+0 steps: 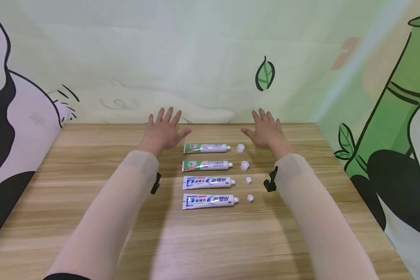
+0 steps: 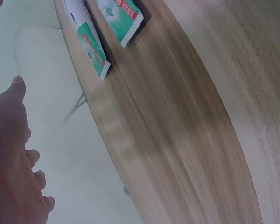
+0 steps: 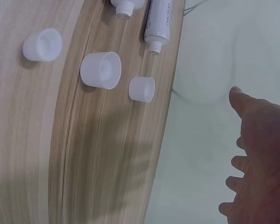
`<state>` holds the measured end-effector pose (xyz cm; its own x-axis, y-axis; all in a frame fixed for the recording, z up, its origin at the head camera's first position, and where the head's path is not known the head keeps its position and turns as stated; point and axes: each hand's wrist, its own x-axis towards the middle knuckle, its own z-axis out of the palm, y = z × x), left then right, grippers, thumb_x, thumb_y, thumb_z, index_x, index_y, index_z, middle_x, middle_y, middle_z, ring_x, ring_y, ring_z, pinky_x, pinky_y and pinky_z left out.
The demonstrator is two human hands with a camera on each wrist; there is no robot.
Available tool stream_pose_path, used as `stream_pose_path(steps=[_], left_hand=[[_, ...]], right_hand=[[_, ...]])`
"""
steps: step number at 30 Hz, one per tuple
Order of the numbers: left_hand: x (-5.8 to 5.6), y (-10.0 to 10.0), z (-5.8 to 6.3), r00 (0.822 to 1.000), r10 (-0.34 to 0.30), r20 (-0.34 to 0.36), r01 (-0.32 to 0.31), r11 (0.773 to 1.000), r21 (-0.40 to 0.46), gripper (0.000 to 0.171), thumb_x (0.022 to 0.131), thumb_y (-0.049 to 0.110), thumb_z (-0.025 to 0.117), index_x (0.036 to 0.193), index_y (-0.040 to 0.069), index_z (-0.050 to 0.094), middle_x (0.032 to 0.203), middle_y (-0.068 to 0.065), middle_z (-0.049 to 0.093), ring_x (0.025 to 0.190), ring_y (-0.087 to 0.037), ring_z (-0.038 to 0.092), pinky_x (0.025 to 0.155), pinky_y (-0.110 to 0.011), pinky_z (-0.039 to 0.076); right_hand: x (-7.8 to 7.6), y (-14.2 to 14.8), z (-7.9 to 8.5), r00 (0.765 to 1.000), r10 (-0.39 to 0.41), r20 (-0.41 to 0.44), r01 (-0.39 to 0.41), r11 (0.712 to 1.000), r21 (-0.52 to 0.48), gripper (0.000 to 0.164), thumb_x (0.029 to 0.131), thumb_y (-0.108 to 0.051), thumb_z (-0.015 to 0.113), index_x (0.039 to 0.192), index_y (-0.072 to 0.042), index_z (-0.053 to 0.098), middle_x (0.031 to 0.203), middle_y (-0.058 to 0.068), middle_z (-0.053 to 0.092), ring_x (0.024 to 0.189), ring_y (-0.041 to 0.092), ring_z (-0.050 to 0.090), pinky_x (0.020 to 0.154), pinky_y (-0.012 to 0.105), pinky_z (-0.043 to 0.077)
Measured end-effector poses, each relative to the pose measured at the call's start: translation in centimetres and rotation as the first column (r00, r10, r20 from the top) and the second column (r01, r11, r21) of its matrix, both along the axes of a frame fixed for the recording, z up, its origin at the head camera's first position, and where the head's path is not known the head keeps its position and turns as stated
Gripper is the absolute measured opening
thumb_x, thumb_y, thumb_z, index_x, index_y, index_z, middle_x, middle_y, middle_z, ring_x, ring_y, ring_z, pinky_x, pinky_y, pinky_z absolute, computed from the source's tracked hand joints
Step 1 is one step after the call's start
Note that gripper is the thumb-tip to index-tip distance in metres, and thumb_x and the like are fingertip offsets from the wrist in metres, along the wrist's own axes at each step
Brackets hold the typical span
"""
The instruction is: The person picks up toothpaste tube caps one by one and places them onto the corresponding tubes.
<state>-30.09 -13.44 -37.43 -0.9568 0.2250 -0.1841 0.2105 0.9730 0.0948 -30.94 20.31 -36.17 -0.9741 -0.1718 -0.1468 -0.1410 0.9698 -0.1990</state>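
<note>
My left hand [image 1: 162, 132] is spread with straight fingers near the far edge of the table, holding nothing. Opposite it, my right hand [image 1: 267, 130] is held the same way. Between the arms, toothpaste tubes lie in a column, nozzles pointing right: a far green-and-white tube [image 1: 206, 148], a second green-and-white tube [image 1: 207, 165], a blue-and-white tube [image 1: 209, 182] and a nearest blue-and-white tube [image 1: 210, 201]. Right of each uncapped nozzle sits a white cap: two larger ones, the far cap [image 1: 240, 147] and second cap [image 1: 244, 165], then a small cap [image 1: 248, 180] and the nearest cap [image 1: 250, 198].
The wood-grain table [image 1: 91, 217] ends at a pale printed backdrop [image 1: 161, 50] behind the hands. Printed side panels, one with a green bamboo stalk [image 1: 388, 101], stand along its left and right edges. A black wrist mount [image 1: 271, 179] sits at the right cuff.
</note>
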Motion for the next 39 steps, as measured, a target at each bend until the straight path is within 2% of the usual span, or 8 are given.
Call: stream_pose_path(steps=[12, 20, 26, 31, 39], left_hand=[[0.1, 0.2, -0.4, 0.999, -0.048, -0.011, 0.048, 0.998, 0.038, 0.084, 0.104, 0.071, 0.025, 0.168, 0.023, -0.003, 0.175, -0.010, -0.008, 0.161, -0.038, -0.009, 0.127, -0.064, -0.005], [0.9, 0.0, 0.0, 0.990, -0.131, -0.058, 0.133, 0.991, 0.027, 0.086, 0.103, 0.074, 0.030, 0.168, 0.025, 0.004, 0.176, -0.009, 0.000, 0.162, -0.036, -0.003, 0.128, -0.064, 0.000], [2.0, 0.2, -0.6, 0.978, -0.190, -0.085, 0.191, 0.982, 0.003, 0.086, 0.102, 0.075, 0.030, 0.168, 0.026, 0.006, 0.176, -0.007, 0.006, 0.162, -0.036, 0.002, 0.128, -0.063, 0.005], [3.3, 0.6, -1.1, 0.968, -0.235, -0.087, 0.237, 0.972, 0.006, 0.087, 0.102, 0.075, 0.031, 0.168, 0.025, 0.006, 0.176, -0.007, 0.006, 0.162, -0.036, 0.004, 0.128, -0.063, 0.006], [5.4, 1.6, -1.8, 0.955, -0.273, -0.118, 0.283, 0.956, 0.078, 0.084, 0.102, 0.073, 0.035, 0.168, 0.026, 0.013, 0.175, -0.007, 0.014, 0.162, -0.036, 0.010, 0.129, -0.062, 0.006]], right_hand=[[0.4, 0.8, -0.5, 0.999, 0.039, -0.015, -0.040, 0.999, -0.027, 0.083, 0.107, -0.058, 0.040, 0.166, -0.007, 0.011, 0.174, 0.020, 0.002, 0.160, 0.045, 0.000, 0.126, 0.067, 0.001], [1.1, 0.9, -0.7, 0.996, 0.076, -0.041, -0.077, 0.997, -0.032, 0.081, 0.106, -0.055, 0.046, 0.165, -0.006, 0.018, 0.174, 0.020, 0.008, 0.160, 0.046, 0.005, 0.127, 0.066, 0.005], [2.0, 0.8, -0.8, 0.990, 0.119, -0.077, -0.121, 0.993, -0.010, 0.080, 0.106, -0.053, 0.050, 0.165, -0.007, 0.021, 0.173, 0.020, 0.013, 0.159, 0.045, 0.010, 0.128, 0.064, 0.010], [3.2, 0.5, -1.0, 0.985, 0.146, -0.087, -0.150, 0.988, -0.039, 0.082, 0.104, -0.052, 0.054, 0.165, -0.009, 0.021, 0.173, 0.019, 0.014, 0.159, 0.045, 0.011, 0.127, 0.065, 0.007], [5.3, 0.4, -1.7, 0.974, 0.181, -0.136, -0.194, 0.977, -0.085, 0.081, 0.104, -0.049, 0.057, 0.164, -0.008, 0.024, 0.173, 0.019, 0.015, 0.159, 0.044, 0.014, 0.127, 0.066, 0.008]])
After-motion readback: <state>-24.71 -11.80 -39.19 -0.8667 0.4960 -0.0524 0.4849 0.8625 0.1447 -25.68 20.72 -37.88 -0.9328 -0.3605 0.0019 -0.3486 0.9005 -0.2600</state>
